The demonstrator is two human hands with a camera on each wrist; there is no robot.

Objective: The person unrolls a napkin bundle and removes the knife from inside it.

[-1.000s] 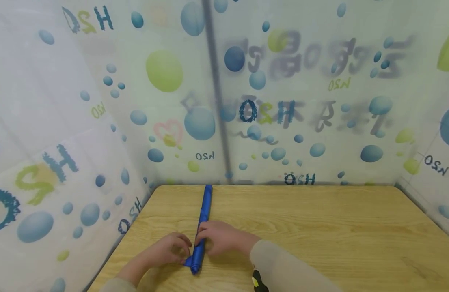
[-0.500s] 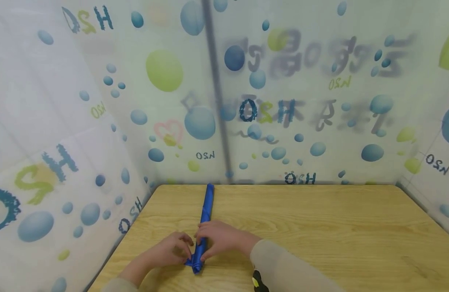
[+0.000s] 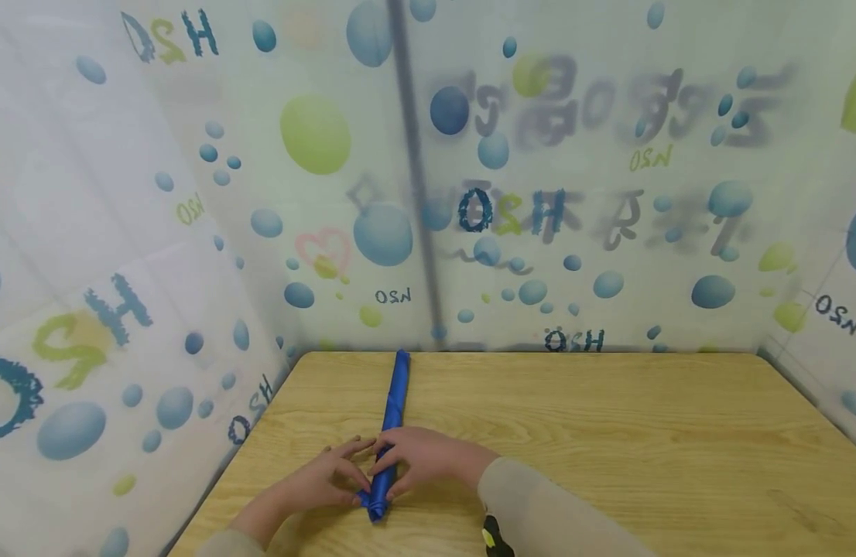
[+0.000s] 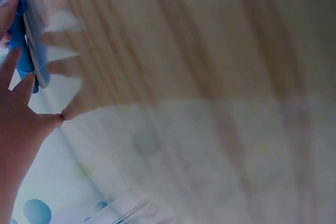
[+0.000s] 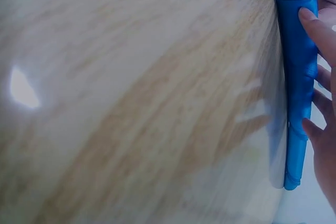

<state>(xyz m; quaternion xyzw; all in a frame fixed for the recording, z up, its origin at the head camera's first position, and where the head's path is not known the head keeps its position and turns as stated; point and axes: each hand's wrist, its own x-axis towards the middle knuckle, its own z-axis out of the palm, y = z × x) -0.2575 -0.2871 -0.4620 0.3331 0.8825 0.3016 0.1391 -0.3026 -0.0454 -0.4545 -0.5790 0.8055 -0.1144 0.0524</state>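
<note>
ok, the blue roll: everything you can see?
Long, slim blue roll, smooth and slightly shiny, perhaps plastic sheet. Wound layers show at the near end, with a loose flap on its left. It lies on the wood-look table, reaching its far edge. The right hand grips it; the left hand seems to pinch the flap.

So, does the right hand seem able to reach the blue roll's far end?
Probably yes: the right hand grips the blue roll toward its near end; nothing visible blocks the way to the far end.

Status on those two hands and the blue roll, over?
Right hand gripping blue roll; left hand pinching its near end. Roll lying on table. No obstacle in view.
</note>
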